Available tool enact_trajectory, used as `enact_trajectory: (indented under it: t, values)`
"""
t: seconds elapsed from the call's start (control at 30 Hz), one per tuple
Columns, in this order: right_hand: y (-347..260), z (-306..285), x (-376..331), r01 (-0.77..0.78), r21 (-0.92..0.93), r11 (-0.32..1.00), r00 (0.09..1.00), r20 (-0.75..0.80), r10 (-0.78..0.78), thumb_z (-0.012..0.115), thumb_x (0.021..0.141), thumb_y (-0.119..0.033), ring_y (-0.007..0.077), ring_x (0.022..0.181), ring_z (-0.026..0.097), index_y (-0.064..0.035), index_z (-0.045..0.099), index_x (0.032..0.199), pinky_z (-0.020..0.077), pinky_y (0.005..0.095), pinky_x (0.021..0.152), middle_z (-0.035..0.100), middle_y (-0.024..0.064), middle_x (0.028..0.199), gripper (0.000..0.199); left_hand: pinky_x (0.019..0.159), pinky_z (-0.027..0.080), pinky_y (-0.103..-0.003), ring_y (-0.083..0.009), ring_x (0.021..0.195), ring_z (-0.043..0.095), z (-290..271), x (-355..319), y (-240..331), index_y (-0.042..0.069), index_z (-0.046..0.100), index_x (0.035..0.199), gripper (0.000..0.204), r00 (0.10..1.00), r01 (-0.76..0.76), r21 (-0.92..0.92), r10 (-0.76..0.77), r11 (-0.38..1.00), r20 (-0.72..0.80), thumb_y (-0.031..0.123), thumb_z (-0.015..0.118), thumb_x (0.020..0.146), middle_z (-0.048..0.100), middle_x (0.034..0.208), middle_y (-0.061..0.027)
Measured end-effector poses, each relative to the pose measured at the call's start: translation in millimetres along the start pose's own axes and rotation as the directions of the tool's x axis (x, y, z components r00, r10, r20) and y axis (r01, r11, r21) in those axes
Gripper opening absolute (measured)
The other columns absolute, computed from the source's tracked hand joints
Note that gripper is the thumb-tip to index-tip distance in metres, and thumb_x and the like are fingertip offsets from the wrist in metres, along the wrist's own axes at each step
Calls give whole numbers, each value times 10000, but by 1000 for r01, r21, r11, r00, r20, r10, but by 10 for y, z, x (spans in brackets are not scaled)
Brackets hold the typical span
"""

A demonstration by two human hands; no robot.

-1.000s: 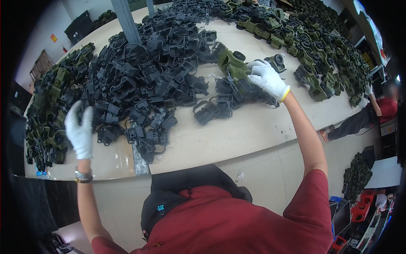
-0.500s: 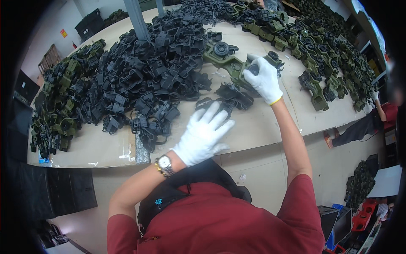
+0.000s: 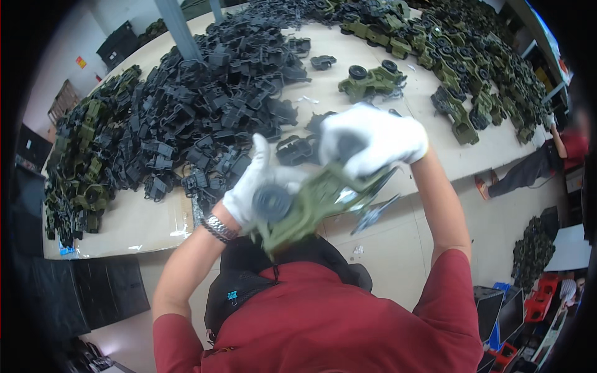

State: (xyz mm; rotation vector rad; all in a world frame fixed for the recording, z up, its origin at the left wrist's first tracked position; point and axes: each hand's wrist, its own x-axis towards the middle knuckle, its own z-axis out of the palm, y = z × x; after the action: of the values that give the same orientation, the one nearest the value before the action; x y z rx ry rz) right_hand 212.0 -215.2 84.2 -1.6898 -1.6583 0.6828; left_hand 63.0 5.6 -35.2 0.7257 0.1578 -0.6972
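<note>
Tilted above the table's near edge is a green toy jeep (image 3: 311, 202) with black wheels, smeared by motion. My white-gloved right hand (image 3: 376, 140) is closed around its upper far part. At its near left end, beside a black wheel, is my gloved left hand (image 3: 252, 186), thumb raised and apart from the fingers. The toy partly covers those fingers, so contact is unclear. Just beyond my hands lie black plastic frame parts (image 3: 293, 149). Another green toy jeep (image 3: 371, 82) rests farther back on the table.
A large heap of black plastic frames (image 3: 217, 93) covers the left and middle of the cardboard-topped table (image 3: 130, 239). Green toy jeeps are piled at the left (image 3: 93, 161) and far right (image 3: 460, 68). A grey post (image 3: 178, 28) rises through the heap. Another person (image 3: 559, 152) is at the right.
My right hand has brought a green toy jeep from the table toward me and lifted it. My left hand has turned and moved left, its thumb now upward beside the toy.
</note>
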Motion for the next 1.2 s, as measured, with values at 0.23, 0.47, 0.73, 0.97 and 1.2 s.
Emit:
enact_trajectory:
  t: [0.23, 0.47, 0.73, 0.97, 1.2]
  values:
    - [-121, 420, 290, -265, 23, 964, 953, 157, 259, 714, 820, -455, 232, 756, 640, -10, 684, 909, 498, 359, 690, 687, 118, 853, 455, 1071, 455, -363, -268, 1258, 569, 93, -271, -187, -58, 409, 1459, 832, 905, 213, 223, -278, 951, 322, 256, 810, 801, 591, 1349, -182]
    - [1060, -9, -368, -662, -565, 492, 717, -668, 198, 732, 797, -210, 301, 1060, 642, -164, 650, 1262, 532, 406, 921, 685, 130, 1155, 475, 971, 523, -493, -423, 1027, 657, 50, -543, -422, -48, 468, 1368, 844, 985, -155, -96, 161, 983, 60, 288, 765, 653, 612, 1212, -272]
    - [1294, -21, -424, -651, -479, 589, 746, -546, 381, 719, 675, -20, 367, 1076, 563, -247, 544, 1425, 517, 421, 960, 566, 169, 1173, 803, 1021, 496, -517, -386, 1171, 615, 130, -382, -385, -1, 517, 1378, 706, 876, -470, -127, 444, 874, -187, 530, 610, 923, 604, 1294, -258]
    - [792, 744, -581, -59, 399, 915, 413, -825, 387, 758, 727, 44, 151, 1079, 574, -65, 525, 1340, 506, 287, 945, 550, 60, 1234, 665, 1026, 511, -430, -256, 1171, 626, 261, -355, -323, 56, 527, 1391, 449, 743, -656, -82, 622, 751, -247, 241, 629, 994, 636, 1292, -140]
    - [803, 1291, -990, -672, 161, 723, 242, -875, 419, 891, 684, -134, 263, 1116, 583, -22, 561, 1203, 492, 378, 961, 610, 135, 1198, 625, 1010, 520, -402, -214, 1160, 624, 281, -323, -330, 51, 554, 1332, 381, 731, -660, -36, 631, 750, -260, 211, 636, 996, 652, 1265, -123]
